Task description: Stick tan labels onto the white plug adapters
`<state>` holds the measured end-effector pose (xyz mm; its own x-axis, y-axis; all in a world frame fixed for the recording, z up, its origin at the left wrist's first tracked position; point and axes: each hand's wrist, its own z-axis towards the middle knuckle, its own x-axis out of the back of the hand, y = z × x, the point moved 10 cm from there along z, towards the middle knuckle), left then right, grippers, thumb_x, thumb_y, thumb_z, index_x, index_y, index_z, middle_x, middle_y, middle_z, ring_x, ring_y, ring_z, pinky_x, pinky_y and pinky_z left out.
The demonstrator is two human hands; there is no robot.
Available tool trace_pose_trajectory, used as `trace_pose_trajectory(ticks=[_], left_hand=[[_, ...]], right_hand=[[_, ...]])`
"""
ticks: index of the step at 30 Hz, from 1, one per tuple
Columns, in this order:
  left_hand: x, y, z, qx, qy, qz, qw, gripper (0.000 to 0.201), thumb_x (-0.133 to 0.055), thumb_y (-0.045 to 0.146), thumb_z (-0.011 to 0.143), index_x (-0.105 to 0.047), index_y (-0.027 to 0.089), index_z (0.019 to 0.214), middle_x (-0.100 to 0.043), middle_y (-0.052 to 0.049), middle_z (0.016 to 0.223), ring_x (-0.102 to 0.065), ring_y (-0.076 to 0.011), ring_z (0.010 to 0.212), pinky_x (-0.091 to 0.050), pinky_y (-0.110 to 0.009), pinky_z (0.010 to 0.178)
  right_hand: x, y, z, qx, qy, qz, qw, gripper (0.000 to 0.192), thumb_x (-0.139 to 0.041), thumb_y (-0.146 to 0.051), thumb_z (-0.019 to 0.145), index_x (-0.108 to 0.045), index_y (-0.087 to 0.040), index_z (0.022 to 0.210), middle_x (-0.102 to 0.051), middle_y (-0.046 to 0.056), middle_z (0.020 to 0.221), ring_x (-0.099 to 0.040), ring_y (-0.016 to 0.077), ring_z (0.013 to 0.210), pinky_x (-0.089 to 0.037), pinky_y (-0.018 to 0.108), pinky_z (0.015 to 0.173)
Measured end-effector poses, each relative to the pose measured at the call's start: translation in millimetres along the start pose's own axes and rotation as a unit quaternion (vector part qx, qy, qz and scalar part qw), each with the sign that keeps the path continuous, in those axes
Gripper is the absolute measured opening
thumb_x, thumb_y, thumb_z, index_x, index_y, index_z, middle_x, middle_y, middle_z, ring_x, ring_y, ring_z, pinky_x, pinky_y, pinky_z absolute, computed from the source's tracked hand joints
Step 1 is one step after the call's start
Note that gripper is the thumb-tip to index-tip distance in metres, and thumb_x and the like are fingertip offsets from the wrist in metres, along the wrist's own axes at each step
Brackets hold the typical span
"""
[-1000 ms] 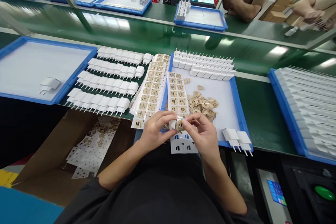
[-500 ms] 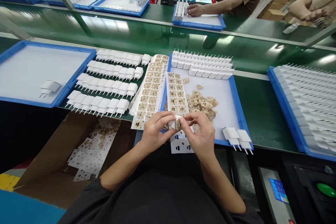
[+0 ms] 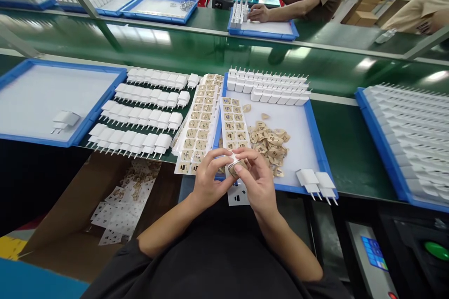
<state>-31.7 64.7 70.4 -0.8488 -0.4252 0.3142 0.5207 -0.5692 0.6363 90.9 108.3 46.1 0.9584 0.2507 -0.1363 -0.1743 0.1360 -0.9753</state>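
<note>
Both hands hold one white plug-in charger (image 3: 231, 163) over the front edge of a blue-rimmed tray (image 3: 317, 149). My left hand (image 3: 212, 177) grips its left side with fingers and thumb. My right hand (image 3: 258, 177) has its thumb pressed on the charger's end face, where a tan sticker shows. Under and behind the hands lies a sheet of tan stickers (image 3: 229, 124); a backing strip (image 3: 238, 196) hangs below them. A heap of peeled tan pieces (image 3: 270, 142) sits just right of the hands. The charger's prongs are hidden.
Left of the tray are stacked sticker sheets (image 3: 196, 124) and rows of white chargers (image 3: 140, 117). Two chargers (image 3: 315, 181) lie at the tray's front right corner, with more standing along its back (image 3: 270, 86). Another full tray (image 3: 417, 145) is at right. A co-worker's hand (image 3: 258, 13) is across the bench.
My right hand has shifted slightly left and its fingers have closed in over the charger, thumb now on the end face. The charger has turned a little. The view has shifted slightly.
</note>
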Motion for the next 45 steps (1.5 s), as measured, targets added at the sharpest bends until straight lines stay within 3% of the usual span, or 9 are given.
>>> trace_pose_trajectory(ticks=[8, 15, 25, 32, 39, 42, 45], left_hand=[[2.9, 5.3, -3.6, -0.033, 0.015, 0.051, 0.998, 0.036, -0.075, 0.020, 0.086, -0.054, 0.028, 0.114, -0.063, -0.006, 0.114, -0.068, -0.0212, 0.108, -0.061, -0.038, 0.087], [0.1, 2.4, -7.2, -0.021, 0.011, 0.031, 0.999, 0.035, -0.077, 0.021, 0.085, -0.056, 0.027, 0.113, -0.064, -0.006, 0.114, -0.069, -0.0201, 0.104, -0.061, -0.039, 0.088], [1.0, 1.6, -10.1, -0.010, 0.014, 0.024, 1.000, 0.035, -0.078, 0.021, 0.084, -0.057, 0.025, 0.112, -0.066, -0.006, 0.113, -0.070, -0.0197, 0.102, -0.060, -0.037, 0.086], [0.4, 0.4, -14.6, -0.032, 0.015, 0.028, 0.999, 0.036, -0.077, 0.018, 0.084, -0.058, 0.025, 0.114, -0.064, -0.007, 0.116, -0.067, -0.0200, 0.107, -0.061, -0.031, 0.080], [-1.2, -3.8, -8.8, -0.004, -0.017, -0.010, 1.000, 0.035, -0.078, 0.023, 0.086, -0.058, 0.024, 0.115, -0.066, -0.008, 0.113, -0.070, -0.0196, 0.101, -0.060, -0.036, 0.085], [-2.8, -4.9, -8.7, 0.006, -0.027, -0.020, 0.999, 0.036, -0.078, 0.023, 0.086, -0.060, 0.025, 0.117, -0.067, -0.008, 0.112, -0.070, -0.0205, 0.102, -0.060, -0.035, 0.086], [-6.1, -14.5, -10.4, 0.054, -0.043, -0.030, 0.997, 0.034, -0.076, 0.024, 0.087, -0.060, 0.024, 0.118, -0.068, -0.008, 0.112, -0.070, -0.0201, 0.102, -0.061, -0.032, 0.082]], right_hand=[[2.1, 2.8, 0.5, 0.001, 0.015, 0.027, 1.000, 0.010, -0.062, -0.026, 0.092, -0.071, -0.027, 0.094, -0.071, 0.005, 0.110, -0.065, 0.0230, 0.113, -0.052, 0.040, 0.100], [2.3, 9.7, 1.5, -0.036, -0.002, 0.071, 0.997, 0.014, -0.060, -0.024, 0.091, -0.073, -0.028, 0.091, -0.075, 0.004, 0.106, -0.067, 0.0239, 0.114, -0.051, 0.044, 0.105], [3.0, 17.8, -1.7, -0.081, -0.008, 0.114, 0.990, 0.018, -0.059, -0.022, 0.088, -0.075, -0.027, 0.095, -0.077, 0.004, 0.110, -0.069, 0.0243, 0.114, -0.053, 0.042, 0.103], [1.0, 18.7, -2.1, -0.074, -0.002, 0.121, 0.990, 0.015, -0.060, -0.021, 0.090, -0.073, -0.028, 0.092, -0.078, 0.002, 0.109, -0.069, 0.0218, 0.114, -0.051, 0.040, 0.105], [3.8, 17.3, -1.8, -0.084, -0.053, 0.099, 0.990, 0.020, -0.059, -0.020, 0.093, -0.066, -0.028, 0.110, -0.077, 0.004, 0.117, -0.071, 0.0227, 0.114, -0.055, 0.041, 0.099], [11.4, 2.5, 2.2, -0.015, -0.055, -0.039, 0.998, 0.008, -0.061, -0.023, 0.096, -0.064, -0.027, 0.102, -0.076, 0.006, 0.120, -0.069, 0.0244, 0.118, -0.052, 0.046, 0.104], [13.0, -32.2, -1.9, 0.158, -0.044, -0.218, 0.962, 0.008, -0.066, -0.019, 0.092, -0.067, -0.027, 0.094, -0.073, 0.007, 0.123, -0.062, 0.0277, 0.126, -0.047, 0.051, 0.109]])
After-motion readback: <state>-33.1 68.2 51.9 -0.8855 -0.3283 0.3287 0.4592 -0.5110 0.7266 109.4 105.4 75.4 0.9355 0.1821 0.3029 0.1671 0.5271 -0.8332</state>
